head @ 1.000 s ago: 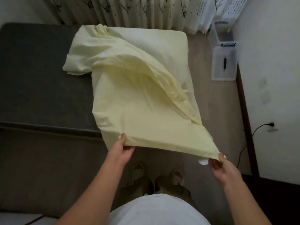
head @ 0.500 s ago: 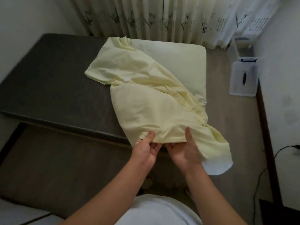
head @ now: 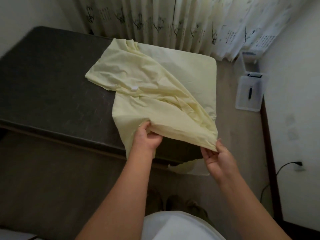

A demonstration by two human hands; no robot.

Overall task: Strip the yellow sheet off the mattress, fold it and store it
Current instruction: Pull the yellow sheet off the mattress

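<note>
The pale yellow sheet (head: 155,94) is wrinkly and covers the far right corner of the flat, dark grey mattress (head: 52,84). One loose part is flopped over toward the middle of the mattress, with a little white tag (head: 134,88) showing on it. Its near edge is lifted up above the near right corner, and a bit hangs down past the mattress's near edge.
</note>
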